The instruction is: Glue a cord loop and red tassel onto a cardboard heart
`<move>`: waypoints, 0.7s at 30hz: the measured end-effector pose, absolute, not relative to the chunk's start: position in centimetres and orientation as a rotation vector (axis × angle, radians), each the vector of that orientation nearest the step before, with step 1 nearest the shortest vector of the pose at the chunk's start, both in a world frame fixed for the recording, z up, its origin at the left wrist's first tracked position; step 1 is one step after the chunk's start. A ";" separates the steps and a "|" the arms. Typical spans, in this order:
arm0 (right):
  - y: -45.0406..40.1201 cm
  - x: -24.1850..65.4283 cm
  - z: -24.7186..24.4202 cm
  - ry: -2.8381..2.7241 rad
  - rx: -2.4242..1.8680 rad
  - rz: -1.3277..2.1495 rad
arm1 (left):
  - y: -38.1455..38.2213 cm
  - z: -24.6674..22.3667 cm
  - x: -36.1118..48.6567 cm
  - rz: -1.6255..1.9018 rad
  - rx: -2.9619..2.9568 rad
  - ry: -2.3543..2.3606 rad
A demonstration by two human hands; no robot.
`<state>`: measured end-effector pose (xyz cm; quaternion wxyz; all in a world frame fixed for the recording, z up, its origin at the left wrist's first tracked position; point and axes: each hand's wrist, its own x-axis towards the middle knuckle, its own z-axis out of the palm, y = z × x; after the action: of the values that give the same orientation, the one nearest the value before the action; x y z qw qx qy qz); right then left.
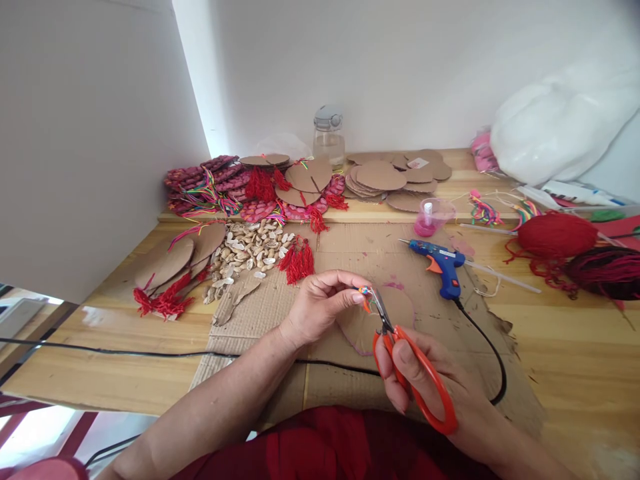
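My left hand [327, 303] pinches a small bundle of coloured cord [366, 293] between thumb and fingers. In my right hand [420, 373] is a pair of scissors [425, 373] with orange handles, its fingers through the loops. The metal blades point up and away from me, and their tips are at the cord beside my left thumb. Whether the blades touch the cord I cannot tell. Under both hands lies a round cardboard disc [400, 310] edged with pink, partly hidden by them.
A blue glue gun [437, 260] with a black cable lies right on the cardboard sheet [345, 250]. Peanut shells [250, 250], red tassels [299, 260] and cardboard discs [165, 263] are to the left. Behind stand a bottle [329, 137] and a pink cup [427, 220]. Red yarn [555, 235] sits right.
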<state>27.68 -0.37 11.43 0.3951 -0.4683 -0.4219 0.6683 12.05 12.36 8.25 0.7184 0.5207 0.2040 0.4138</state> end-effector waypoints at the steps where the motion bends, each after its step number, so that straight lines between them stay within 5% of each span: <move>1: -0.3 27.9 11.5 -1.085 -1.184 1.679 | 12.4 8.2 12.1 0.914 1.141 0.447; 21: 0.7 27.9 10.3 -1.135 -1.267 1.689 | 12.4 8.5 11.9 0.638 0.857 0.396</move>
<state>27.92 0.71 10.30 0.3636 -0.4922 -0.4412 0.6564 11.95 12.39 8.47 0.8421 0.4055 0.1877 0.3021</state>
